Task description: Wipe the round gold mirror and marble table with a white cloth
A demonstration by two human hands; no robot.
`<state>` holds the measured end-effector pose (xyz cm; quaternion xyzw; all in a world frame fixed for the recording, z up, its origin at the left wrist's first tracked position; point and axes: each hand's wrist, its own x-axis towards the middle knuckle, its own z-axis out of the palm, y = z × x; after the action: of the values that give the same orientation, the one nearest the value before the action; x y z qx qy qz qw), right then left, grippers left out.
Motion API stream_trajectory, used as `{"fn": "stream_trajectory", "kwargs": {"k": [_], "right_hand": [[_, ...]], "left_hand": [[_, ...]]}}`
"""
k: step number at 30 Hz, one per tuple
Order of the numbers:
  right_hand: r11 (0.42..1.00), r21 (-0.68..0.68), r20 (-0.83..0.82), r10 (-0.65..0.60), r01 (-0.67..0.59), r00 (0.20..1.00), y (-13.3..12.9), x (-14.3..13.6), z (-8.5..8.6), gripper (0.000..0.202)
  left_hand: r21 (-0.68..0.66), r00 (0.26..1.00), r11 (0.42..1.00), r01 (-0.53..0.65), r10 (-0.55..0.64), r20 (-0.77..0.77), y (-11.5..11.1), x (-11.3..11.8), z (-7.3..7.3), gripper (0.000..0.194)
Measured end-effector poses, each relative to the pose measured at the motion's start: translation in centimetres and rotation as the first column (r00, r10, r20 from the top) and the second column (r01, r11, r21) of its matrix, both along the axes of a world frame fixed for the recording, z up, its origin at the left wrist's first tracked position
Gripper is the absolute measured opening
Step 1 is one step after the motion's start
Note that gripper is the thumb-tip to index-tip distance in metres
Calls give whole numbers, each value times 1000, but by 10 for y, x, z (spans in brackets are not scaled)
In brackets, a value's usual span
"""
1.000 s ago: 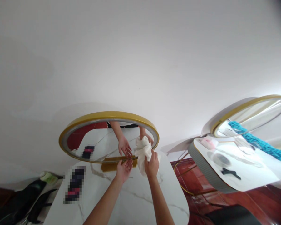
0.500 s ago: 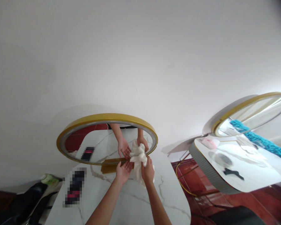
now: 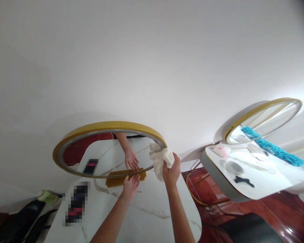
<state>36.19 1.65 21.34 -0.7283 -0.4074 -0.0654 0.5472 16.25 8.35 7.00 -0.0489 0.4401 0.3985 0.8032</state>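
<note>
Below frame center, the left hand [image 3: 130, 187] is spread and empty, perhaps steadying the mirror [image 3: 111, 126], while the right hand [image 3: 172, 172] grips a bunched cloth [image 3: 159, 164] against its rim.

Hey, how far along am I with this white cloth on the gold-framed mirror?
Done: perhaps the glass, reflecting clearly, but I can't confirm. In hand: your right hand holds the crumpled white cloth at the gold-framed mirror's right rim. Left: maybe the left rim, away from the cloth.

Right edge of mirror [image 3: 108, 152] hidden behind white cloth [image 3: 159, 162]
</note>
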Motion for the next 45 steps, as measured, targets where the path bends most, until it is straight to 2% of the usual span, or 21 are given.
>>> {"fn": "stream_trajectory", "kwargs": {"k": [3, 6, 10, 13, 15, 17, 19, 23, 27, 30, 32, 35, 37, 39, 40, 41, 42, 43, 44, 45], "right_hand": [[998, -51, -19, -20, 19, 1000, 5, -8, -19, 45], [987, -163, -19, -3, 0, 1000, 6, -18, -52, 46], [927, -370, -53, 42, -58, 998, 3, -35, -89, 46], [868, -483, -80, 84, -112, 993, -1, -44, -103, 44], [851, -508, -89, 99, -131, 991, -4, -45, -103, 42], [857, -497, -94, 101, -135, 990, -5, -41, -97, 41], [888, -443, -103, 86, -123, 991, -6, -33, -84, 42], [968, -241, -105, 37, -62, 994, -7, -11, -38, 46], [996, -82, -39, 18, -22, 999, -5, 4, 9, 46], [997, -68, 30, 40, -37, 999, -2, 5, 22, 46], [995, -90, 59, 57, -51, 997, 0, 2, 14, 46], [982, -185, 63, 63, -50, 996, 1, -5, -18, 46], [957, -285, 7, 61, -57, 998, -2, -13, -47, 46], [932, -342, -150, 76, -124, 986, -7, -21, -75, 44], [926, -335, -255, 89, -174, 963, -11, -25, -88, 42], [929, -314, -340, 85, -198, 937, -16, -28, -98, 40], [932, -296, -393, 80, -208, 916, -21, -31, -107, 39], [940, -276, -431, 67, -202, 900, -26, -32, -112, 39], [948, -260, -453, 46, -181, 890, -31, -32, -116, 39], [957, -246, -467, 20, -151, 884, -35, -30, -116, 39]], "left_hand": [[-2, 1000, 1000, 2, -2, -4, 1, 0, -2, 40], [1, 1000, 1000, 1, -1, -9, 3, 0, -4, 38], [-1, 1000, 1000, 3, -3, -14, 4, 1, -8, 36], [4, 1000, 1000, 3, -3, -13, 5, 1, -12, 36], [11, 1000, 1000, 1, -1, -11, 5, 0, -15, 36], [12, 1000, 1000, 3, -3, -13, 5, 0, -16, 37], [9, 1000, 1000, 8, -8, -16, 6, -1, -15, 38], [12, 999, 1000, 29, -29, -20, 6, -2, -10, 40], [23, 997, 998, 57, -56, -51, 4, -2, -5, 39], [32, 990, 996, 86, -81, -119, 1, 1, 0, 34], [24, 975, 993, 115, -108, -197, -2, 3, 5, 30], [44, 936, 988, 150, -128, -328, -6, 7, 19, 23], [124, 915, 979, 163, -103, -391, -10, 8, 37, 20], [260, 905, 947, 186, -62, -420, -14, 10, 67, 17], [327, 903, 923, 204, -49, -427, -17, 10, 88, 13], [425, 901, 871, 247, -45, -432, -19, 9, 112, 10], [612, 864, 702, 365, -11, -503, -21, 9, 139, 10], [737, 822, 493, 463, 73, -565, -22, 8, 168, 11], [782, 769, 286, 554, 184, -612, -23, 8, 199, 15], [752, 698, 88, 654, 314, -644, -23, 8, 230, 18]]}}
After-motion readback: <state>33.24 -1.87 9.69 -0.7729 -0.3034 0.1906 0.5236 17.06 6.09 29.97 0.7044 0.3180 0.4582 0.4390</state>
